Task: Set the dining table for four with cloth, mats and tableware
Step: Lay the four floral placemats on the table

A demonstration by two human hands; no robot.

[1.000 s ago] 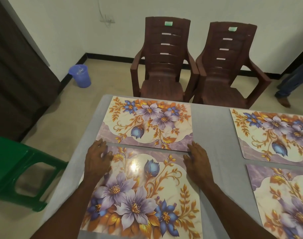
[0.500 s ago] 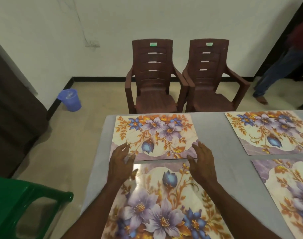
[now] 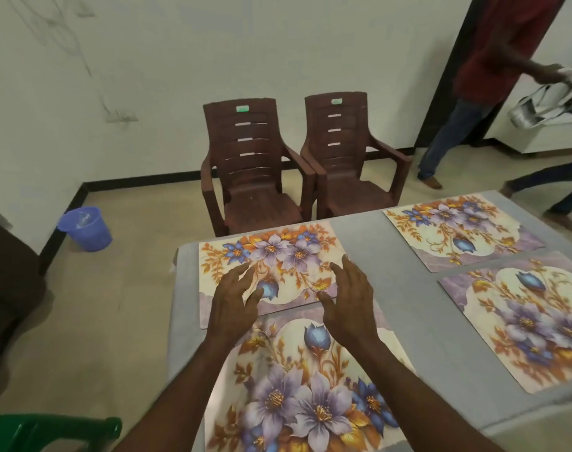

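A grey cloth [image 3: 405, 288] covers the table. Several floral place mats lie flat on it. The near left mat [image 3: 304, 396] is under my forearms and the far left mat [image 3: 278, 252] lies just beyond it. On the right lie a far mat [image 3: 457, 226] and a near mat [image 3: 538, 324]. My left hand [image 3: 235, 298] and my right hand [image 3: 349, 301] are above the seam between the two left mats. Their fingers are straight and spread, and neither holds anything. No tableware is in view.
Two brown plastic chairs [image 3: 248, 168] [image 3: 346, 154] stand side by side beyond the table's far edge. A blue bucket [image 3: 85, 228] sits by the wall at left. A green stool [image 3: 49, 432] is at lower left. A person [image 3: 486, 76] carrying a bag walks at upper right.
My hands have lifted off the near left mat's far corners and moved forward over the far left mat. My head has tilted up, showing more of the room and a walking person.
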